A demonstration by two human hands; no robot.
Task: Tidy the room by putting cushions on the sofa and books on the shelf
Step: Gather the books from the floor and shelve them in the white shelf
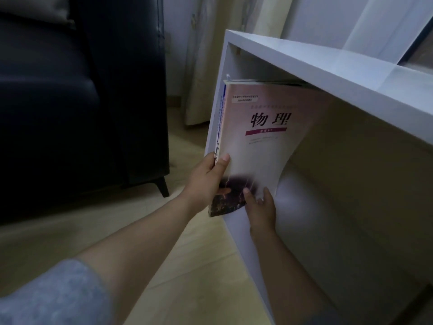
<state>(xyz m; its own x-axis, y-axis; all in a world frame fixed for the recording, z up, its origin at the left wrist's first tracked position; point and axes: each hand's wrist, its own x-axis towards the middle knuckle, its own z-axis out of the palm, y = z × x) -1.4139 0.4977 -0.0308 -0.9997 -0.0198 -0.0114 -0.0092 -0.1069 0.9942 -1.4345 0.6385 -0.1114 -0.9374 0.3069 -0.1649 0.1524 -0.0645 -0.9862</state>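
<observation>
A pink textbook [260, 137] with black Chinese characters stands upright in the left end of a white shelf [304, 59] compartment, against its left wall. Other thin books [219, 118] are pressed between it and the wall. My left hand [208, 181] grips the books' spines at the front, thumb on the pink cover. My right hand [260, 209] holds the pink book's lower front corner from below. The cover bends slightly near the bottom. A grey cushion [35, 9] lies on the dark sofa [70, 102] at top left.
The black sofa stands close on the left, its leg [162, 186] on the light wooden floor [187, 266]. A pale curtain [199, 66] hangs behind the shelf. The rest of the shelf compartment to the right of the books holds nothing.
</observation>
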